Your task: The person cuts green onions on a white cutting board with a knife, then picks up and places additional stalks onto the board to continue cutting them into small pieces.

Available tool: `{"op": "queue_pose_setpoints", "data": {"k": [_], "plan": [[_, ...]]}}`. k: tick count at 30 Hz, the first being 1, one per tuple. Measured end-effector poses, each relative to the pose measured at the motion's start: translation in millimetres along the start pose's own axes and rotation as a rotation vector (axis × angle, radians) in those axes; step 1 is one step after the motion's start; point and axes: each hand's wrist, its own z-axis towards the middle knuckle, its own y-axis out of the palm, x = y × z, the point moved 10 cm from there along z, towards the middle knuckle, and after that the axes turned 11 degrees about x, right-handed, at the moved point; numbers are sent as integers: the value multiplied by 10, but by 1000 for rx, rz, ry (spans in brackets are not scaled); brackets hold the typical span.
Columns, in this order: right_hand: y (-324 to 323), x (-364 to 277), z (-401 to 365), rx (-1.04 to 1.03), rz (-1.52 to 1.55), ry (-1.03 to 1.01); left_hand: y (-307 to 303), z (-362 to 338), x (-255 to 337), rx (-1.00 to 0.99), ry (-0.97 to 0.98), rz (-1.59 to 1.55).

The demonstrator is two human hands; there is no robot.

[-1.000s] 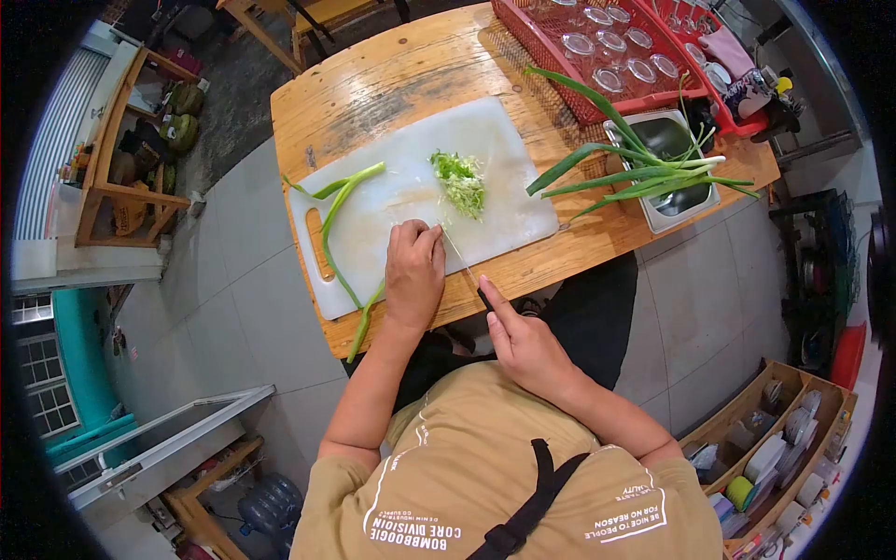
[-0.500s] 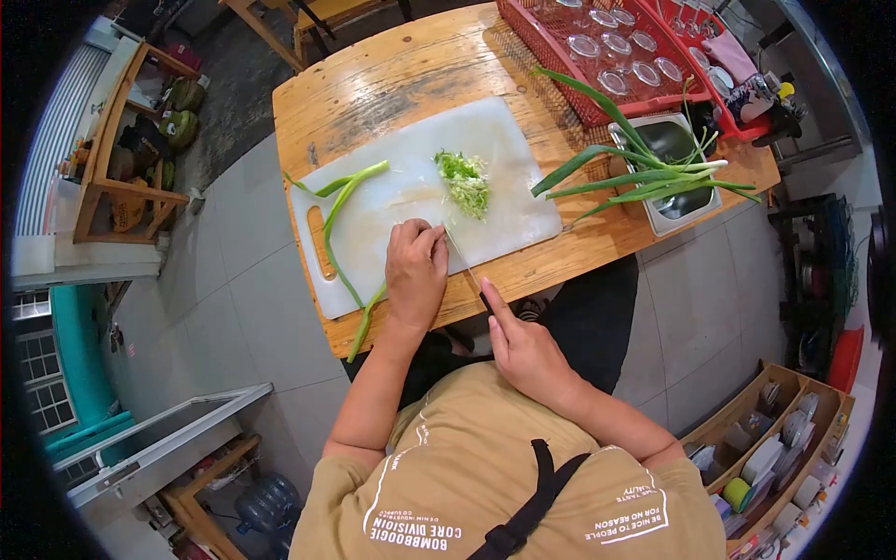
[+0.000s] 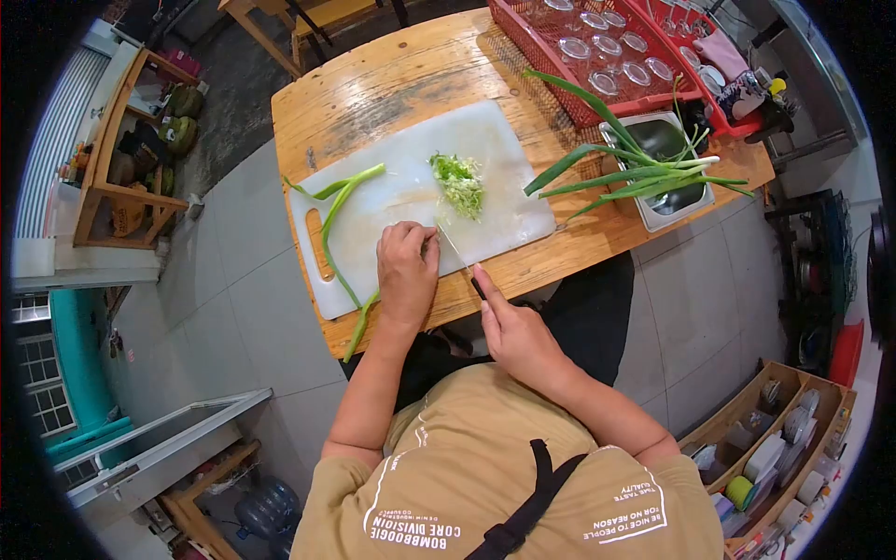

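A white cutting board (image 3: 401,159) lies on the wooden table. My left hand (image 3: 407,271) is closed at its near edge, fingers curled down around a spring onion whose gripped end is hidden. A green spring onion leaf (image 3: 363,324) runs out from under that hand past the board's edge. My right hand (image 3: 523,338) grips the black handle of a knife (image 3: 455,245); its blade points to my left fingertips, just beside them. Beyond the blade sits a pile of chopped spring onion (image 3: 458,185). Cut green stalks (image 3: 342,196) lie at the board's left, across the handle slot.
Whole spring onions (image 3: 644,174) rest across a steel container (image 3: 659,220) at the table's right edge. Behind it stand a red crate (image 3: 534,58) with upturned glasses and another red basket. A wooden box (image 3: 747,448) of supplies stands low at the right.
My right hand and the knife handle have moved slightly forward. The left hand has stayed almost in place, and the view has shifted a little.
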Motion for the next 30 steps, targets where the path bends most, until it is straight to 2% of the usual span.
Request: {"op": "queue_pose_setpoints", "data": {"k": [2,12,15,21,26,30], "plan": [[-28,-10,25,-37,37,58,-2,12,-51,-6,-14,11],[3,-32,-112,-89,85,90,35,11,-150,-22,-98,-39],[-7,-49,-102,-11,120,23,42,2,-154,-23,-118,-50],[32,-90,-62,49,26,-50,43,19,-154,-29,-121,-42],[82,-74,-76,-48,-60,-12,24,28,-142,-25,-112,-45],[92,-58,-44,-41,-81,-29,34,17,-135,-21,-90,-21]]}}
